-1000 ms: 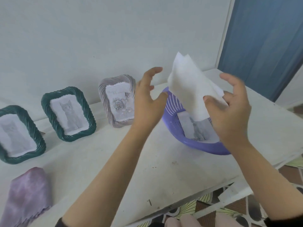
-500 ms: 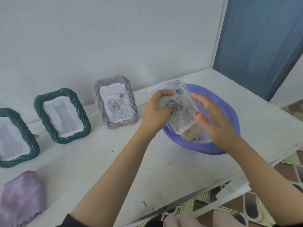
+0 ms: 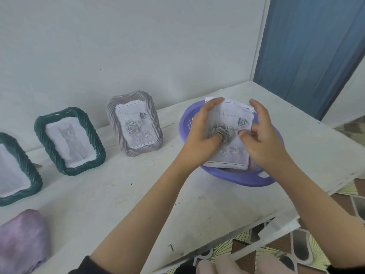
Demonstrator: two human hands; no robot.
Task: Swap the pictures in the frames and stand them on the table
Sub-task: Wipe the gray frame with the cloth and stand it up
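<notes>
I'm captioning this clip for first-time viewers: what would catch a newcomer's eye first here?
The left hand and right hand grip a rose print over the purple basket at the right of the table. By the wall stand a lilac frame showing the same rose, a green cat frame and another green frame. A purple cloth lies near left.

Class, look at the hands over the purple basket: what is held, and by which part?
The rose print: the left hand grips its left edge, and the right hand holds its right edge.
</notes>
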